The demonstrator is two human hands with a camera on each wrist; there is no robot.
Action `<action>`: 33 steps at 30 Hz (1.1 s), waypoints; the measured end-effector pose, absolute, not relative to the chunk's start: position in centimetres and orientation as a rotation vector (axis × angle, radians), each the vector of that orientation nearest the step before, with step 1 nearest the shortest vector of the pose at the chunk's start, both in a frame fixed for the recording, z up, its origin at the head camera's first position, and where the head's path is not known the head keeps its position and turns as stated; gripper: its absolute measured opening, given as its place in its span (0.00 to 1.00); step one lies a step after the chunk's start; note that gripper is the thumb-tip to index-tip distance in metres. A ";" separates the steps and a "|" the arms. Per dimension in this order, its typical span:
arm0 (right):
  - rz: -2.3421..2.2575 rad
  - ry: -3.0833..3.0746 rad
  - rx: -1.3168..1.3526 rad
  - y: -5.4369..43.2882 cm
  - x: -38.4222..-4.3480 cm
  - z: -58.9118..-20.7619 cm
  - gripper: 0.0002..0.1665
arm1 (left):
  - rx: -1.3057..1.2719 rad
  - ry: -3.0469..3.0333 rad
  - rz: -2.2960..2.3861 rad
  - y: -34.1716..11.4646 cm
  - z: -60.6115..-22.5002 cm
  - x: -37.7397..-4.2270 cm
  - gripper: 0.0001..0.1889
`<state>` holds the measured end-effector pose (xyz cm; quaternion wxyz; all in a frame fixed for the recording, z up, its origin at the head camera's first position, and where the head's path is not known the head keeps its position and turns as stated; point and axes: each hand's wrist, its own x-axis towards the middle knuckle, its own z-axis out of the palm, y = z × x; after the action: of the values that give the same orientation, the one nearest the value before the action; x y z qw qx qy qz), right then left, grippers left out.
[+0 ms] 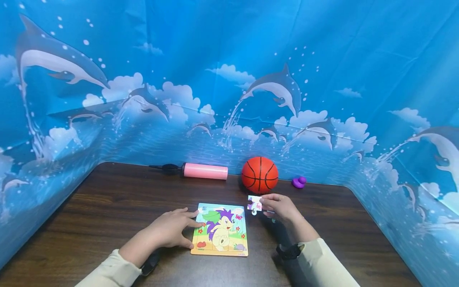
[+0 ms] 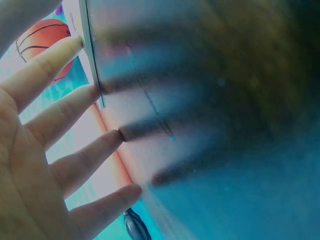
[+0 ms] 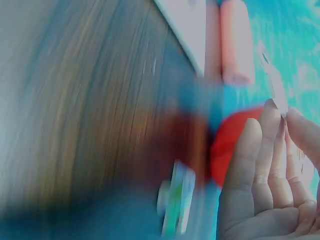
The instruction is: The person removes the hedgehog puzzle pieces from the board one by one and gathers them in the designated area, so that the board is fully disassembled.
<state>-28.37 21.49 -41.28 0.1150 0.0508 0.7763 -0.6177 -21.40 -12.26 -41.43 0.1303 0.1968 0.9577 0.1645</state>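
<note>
A square jigsaw puzzle [image 1: 218, 239] with a purple-haired hedgehog picture lies flat on the dark table. My left hand [image 1: 170, 228] is spread at its left side, thumb and fingertips at the edge; in the left wrist view the straight fingers [image 2: 65, 112] reach the board's rim and tabletop. Right of the puzzle, my right hand [image 1: 283, 208] pinches a jigsaw piece [image 1: 254, 202] between thumb and fingers, raised above the table. That piece [image 3: 276, 87] appears nearly edge-on in the right wrist view. More pieces [image 3: 179, 200] lie on the table below the right hand, partly hidden by it in the head view.
Behind the puzzle stands an orange basketball [image 1: 259, 175]. A pink hand pump [image 1: 205, 171] with a black end lies left of it, and a small purple rubber duck [image 1: 299, 182] sits to the right. A blue dolphin-print curtain [image 1: 229, 95] borders the table's back and sides.
</note>
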 end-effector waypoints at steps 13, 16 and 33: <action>-1.802 2.325 0.472 36.7 -26.9 -41.4 0.22 | 0.567 2.772 0.492 -12.3 -41.4 -21.5 0.31; -1.814 2.313 0.533 38.6 -26.7 -41.8 0.20 | 0.564 2.772 0.496 -12.4 -41.4 -21.5 0.31; -1.505 2.621 0.521 38.9 -27.0 -42.1 0.20 | 0.567 2.787 0.543 -12.2 -41.5 -21.4 0.31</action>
<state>-27.04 38.93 -42.09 0.0372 0.1697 0.8540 -0.4904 -21.39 -12.25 -41.54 0.1227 0.1945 0.9553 0.1860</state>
